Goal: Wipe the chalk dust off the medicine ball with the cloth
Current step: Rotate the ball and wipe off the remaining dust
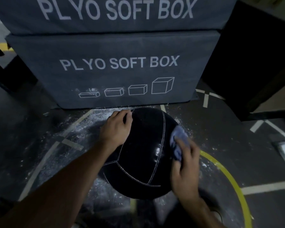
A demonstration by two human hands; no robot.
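The left forearm reaches in from the lower left, up and to the right. The right wrist enters from the bottom edge, right of centre. Between them the ball (143, 155) sits on the floor (23, 129), just in front of the lower box (115, 69). It is round, so it has no long axis; its white seams meet at a junction facing the lower left, and one seam runs up over the top right.

The right hand (185, 163) is blurred. It presses the cloth (178, 142) against the ball's right side, fingers lying over the bunched pale blue fabric and pointing up and left; whether they curl round it I cannot tell.

The left hand (116, 127) rests on the ball's upper left, palm down, fingers curved over the far edge against the surface.

White chalk dust (92, 117) is scattered on the floor round the ball, thickest to its left. A yellow line (227, 175) curves past on the right.

The lower box, printed PLYO SOFT BOX, has a second box (115, 12) stacked on it.
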